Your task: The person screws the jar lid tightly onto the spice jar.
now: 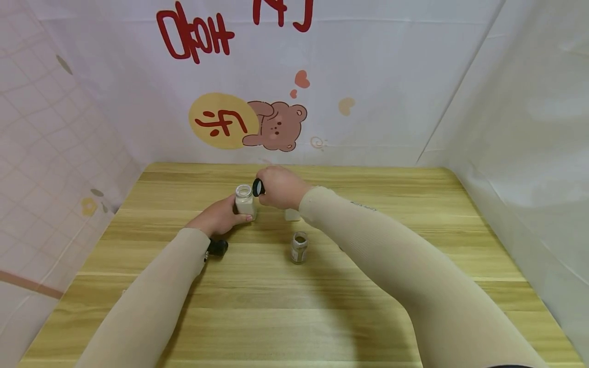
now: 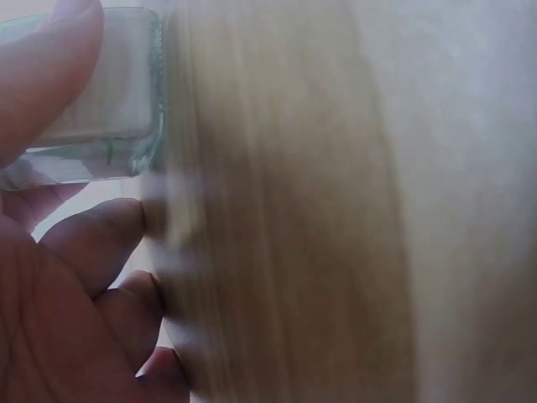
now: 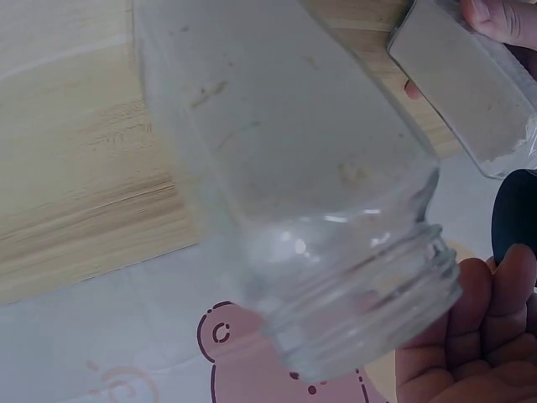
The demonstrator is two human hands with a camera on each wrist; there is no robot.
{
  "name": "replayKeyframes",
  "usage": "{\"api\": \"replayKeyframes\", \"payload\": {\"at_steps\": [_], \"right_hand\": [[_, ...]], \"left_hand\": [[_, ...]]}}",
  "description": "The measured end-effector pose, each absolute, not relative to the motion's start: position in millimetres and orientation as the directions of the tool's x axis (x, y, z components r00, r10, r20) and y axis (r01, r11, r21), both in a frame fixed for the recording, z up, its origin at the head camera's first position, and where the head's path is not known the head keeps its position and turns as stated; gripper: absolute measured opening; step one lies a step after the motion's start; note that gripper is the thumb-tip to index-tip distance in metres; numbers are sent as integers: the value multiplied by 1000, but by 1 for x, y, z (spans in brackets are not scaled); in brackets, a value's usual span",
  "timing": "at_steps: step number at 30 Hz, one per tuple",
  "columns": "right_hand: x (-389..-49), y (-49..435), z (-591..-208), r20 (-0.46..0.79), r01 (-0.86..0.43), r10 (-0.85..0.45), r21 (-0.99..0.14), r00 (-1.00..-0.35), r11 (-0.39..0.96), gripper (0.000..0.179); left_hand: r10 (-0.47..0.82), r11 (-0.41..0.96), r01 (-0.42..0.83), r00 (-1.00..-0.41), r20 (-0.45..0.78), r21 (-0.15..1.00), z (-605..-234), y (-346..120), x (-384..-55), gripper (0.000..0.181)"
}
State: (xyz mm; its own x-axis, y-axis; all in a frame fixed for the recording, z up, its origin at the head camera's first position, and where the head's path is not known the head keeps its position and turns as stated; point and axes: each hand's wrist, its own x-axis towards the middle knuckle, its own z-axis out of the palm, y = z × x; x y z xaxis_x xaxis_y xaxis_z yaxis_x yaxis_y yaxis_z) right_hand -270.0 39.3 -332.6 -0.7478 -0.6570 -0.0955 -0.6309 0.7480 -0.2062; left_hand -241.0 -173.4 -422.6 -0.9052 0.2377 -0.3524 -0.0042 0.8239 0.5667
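My left hand (image 1: 217, 217) grips a square glass jar (image 1: 245, 204) of pale powder, thumb across its near side; its threaded mouth is uncovered. Close to that mouth, on its right, my right hand (image 1: 281, 186) holds a round black lid (image 1: 258, 187), tilted and apart from the jar. A second glass jar (image 3: 285, 143), without a lid, looms large in the right wrist view; the head view shows only its lower part (image 1: 292, 214) below the right hand. The left wrist view catches the gripped jar's bottom corner (image 2: 126, 92) under the thumb.
A small uncovered glass jar (image 1: 299, 250) with a label and dark contents stands nearer me on the wooden table (image 1: 257, 317). White printed curtains (image 1: 368, 102) enclose the back and sides. A black wrist camera (image 1: 218, 248) sits beneath the left wrist.
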Motion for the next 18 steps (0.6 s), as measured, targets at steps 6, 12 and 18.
{"api": "replayKeyframes", "payload": {"at_steps": [6, 12, 18], "right_hand": [[-271, 39, -334, -92, -635, -661, -207, -745, 744, 24], [-270, 37, -332, -72, -647, -671, -210, -738, 733, 21], [-270, 34, -332, -45, -663, -681, -191, -731, 724, 31]], "left_hand": [[239, 826, -1, -904, -353, 564, -423, -173, -241, 88], [247, 822, 6, -905, -346, 570, -424, -174, -241, 87], [250, 823, 15, -907, -338, 568, -425, -174, -241, 85]]}}
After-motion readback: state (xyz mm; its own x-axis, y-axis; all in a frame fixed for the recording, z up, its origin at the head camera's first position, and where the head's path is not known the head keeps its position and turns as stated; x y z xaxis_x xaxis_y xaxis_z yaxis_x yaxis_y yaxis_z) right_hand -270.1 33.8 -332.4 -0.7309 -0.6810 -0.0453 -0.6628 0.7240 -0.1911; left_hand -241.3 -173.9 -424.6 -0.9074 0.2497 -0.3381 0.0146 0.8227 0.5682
